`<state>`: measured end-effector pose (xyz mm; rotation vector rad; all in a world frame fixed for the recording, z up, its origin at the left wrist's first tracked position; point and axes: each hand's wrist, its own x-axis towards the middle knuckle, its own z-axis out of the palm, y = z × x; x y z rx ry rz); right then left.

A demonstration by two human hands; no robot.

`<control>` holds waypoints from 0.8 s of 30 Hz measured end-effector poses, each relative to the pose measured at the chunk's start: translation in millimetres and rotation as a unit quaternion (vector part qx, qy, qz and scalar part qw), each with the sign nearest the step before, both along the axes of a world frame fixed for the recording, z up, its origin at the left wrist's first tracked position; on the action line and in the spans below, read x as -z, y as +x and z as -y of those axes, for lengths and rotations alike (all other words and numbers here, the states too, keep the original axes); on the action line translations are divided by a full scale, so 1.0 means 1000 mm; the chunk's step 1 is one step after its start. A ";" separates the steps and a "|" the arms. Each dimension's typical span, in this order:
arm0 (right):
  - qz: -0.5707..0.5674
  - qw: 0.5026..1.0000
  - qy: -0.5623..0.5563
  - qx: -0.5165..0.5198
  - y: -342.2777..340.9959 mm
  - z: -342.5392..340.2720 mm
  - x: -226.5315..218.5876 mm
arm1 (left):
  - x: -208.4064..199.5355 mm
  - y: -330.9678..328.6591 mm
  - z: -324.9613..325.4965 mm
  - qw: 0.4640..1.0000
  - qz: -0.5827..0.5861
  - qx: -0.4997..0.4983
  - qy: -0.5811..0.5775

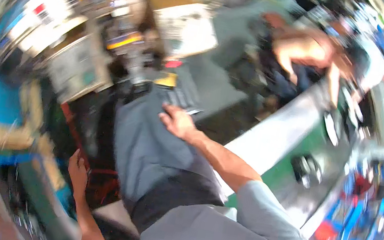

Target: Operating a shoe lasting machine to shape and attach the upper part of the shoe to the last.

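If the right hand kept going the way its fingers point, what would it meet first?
Probably the dark keypad-like thing just past the right hand on the grey trouser leg; blur leaves depth unclear.

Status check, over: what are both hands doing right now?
Right hand resting flat on grey trouser leg. Left hand low by red frame, grip unclear. Picture blurred.

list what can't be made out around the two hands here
Head view:
- Right hand: rests on grey trouser leg; motion blur hides the finger positions.
- Left hand: whatever it touches is smeared.
- Another person at the bench: too blurred to show any detail.
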<state>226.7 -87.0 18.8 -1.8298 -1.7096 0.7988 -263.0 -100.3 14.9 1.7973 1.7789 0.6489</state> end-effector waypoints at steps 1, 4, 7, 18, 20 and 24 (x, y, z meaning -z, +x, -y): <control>-0.050 0.996 -0.073 0.010 0.005 0.013 -0.017 | 0.003 0.029 -0.013 0.998 0.056 0.021 0.020; 0.066 0.985 0.063 0.149 0.087 0.100 0.015 | -0.009 0.182 -0.061 0.976 0.111 0.173 0.073; 0.098 0.887 0.124 0.433 0.202 0.266 0.054 | -0.036 0.329 -0.046 0.927 0.145 0.343 0.045; 0.237 0.676 -0.225 0.661 0.384 0.607 -0.002 | -0.009 0.246 -0.083 0.942 0.005 0.336 0.022; 0.255 0.705 -0.187 0.635 0.424 0.612 -0.007 | -0.019 0.214 -0.091 0.952 -0.038 0.303 0.000; 0.259 0.748 -0.246 0.560 0.480 0.573 -0.007 | -0.039 0.141 -0.093 0.957 -0.098 0.273 0.016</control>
